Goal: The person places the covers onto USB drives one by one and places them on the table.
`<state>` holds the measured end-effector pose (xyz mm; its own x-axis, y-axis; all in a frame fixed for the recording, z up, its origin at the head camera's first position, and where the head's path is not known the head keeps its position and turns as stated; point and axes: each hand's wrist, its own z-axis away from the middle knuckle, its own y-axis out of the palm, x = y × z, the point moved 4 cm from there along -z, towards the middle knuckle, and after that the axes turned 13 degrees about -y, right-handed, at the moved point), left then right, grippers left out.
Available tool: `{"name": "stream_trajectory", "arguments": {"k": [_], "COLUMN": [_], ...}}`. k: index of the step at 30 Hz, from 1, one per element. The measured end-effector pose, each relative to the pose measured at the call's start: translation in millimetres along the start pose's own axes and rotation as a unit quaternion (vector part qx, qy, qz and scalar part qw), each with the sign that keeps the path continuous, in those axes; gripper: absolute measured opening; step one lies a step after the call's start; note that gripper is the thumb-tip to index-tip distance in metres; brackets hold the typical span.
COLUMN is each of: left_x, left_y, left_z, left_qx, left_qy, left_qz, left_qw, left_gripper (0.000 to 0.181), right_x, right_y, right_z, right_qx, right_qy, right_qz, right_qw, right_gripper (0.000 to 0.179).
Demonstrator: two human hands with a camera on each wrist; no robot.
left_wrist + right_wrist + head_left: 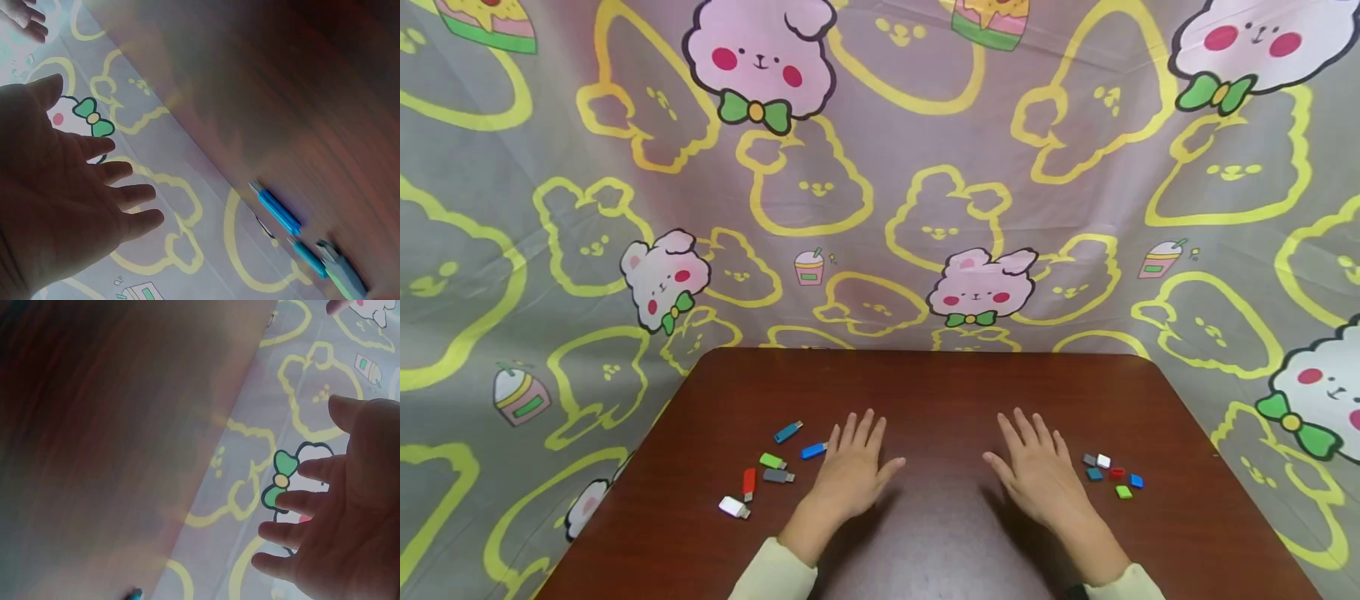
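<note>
Palm down and fingers spread, my left hand [850, 475] is held over the table, holding nothing. Just left of it lie several uncapped USB flash drives: teal [786, 432], blue [813, 451], green [771, 460], grey [777, 477], red [749, 483] and white [732, 506]. The left fingertips overlap the blue drive's plug in the head view. My right hand [1041, 483] mirrors this pose, also with nothing in it. To its right sit small caps in matching colours, among them white [1103, 461], red [1117, 472], blue [1137, 481] and green [1123, 492].
The dark brown table [925, 383] has rounded far corners. A grey curtain [880, 150] printed with rabbits and yellow outlines hangs behind it and along both sides. Between the hands the tabletop [932, 533] reflects light.
</note>
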<state>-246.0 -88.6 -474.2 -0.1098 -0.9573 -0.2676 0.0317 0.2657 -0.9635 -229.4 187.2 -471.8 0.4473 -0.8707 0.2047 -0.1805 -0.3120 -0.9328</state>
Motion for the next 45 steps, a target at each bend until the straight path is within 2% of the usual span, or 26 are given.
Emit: {"name": "stream_trajectory", "arguments": {"k": [8,14,29,37,45], "left_x": [16.3,28.6,53.2,61.5,65.4], "left_y": [-3.3,-8.0,-27.0,-26.3,-23.2], "left_z": [-2.2,-3.7,-9.9,-11.8,-8.2], "left_qx": [-0.012,-0.007,-0.009,0.004,0.007], "left_qy": [-0.001,-0.004,-0.013,-0.016,-0.011], "left_qz": [-0.008,-0.017,-0.059,-0.071,-0.084], "left_qw": [0.9999,0.9998,0.9981,0.9973,0.9964], "left_gripper": [0.072,0.071,0.063,0.057,0.053], "right_x": [-13.3,-28.6,-72.8,-95.2,-114.5], "right_y": [-14.3,-22.2,-46.8,-55.6,-55.1], "right_z": [11.2,20.2,42.8,57.8,70.4], "right_qx": [0.001,0.008,0.037,0.028,0.059], "right_qy": [-0.008,-0.006,0.036,0.047,0.063], "right_qz": [0.030,0.033,0.020,0.020,0.017], "right_qw": [0.9995,0.9994,0.9985,0.9983,0.9962], "right_gripper": [0.059,0.058,0.053,0.047,0.045]}}
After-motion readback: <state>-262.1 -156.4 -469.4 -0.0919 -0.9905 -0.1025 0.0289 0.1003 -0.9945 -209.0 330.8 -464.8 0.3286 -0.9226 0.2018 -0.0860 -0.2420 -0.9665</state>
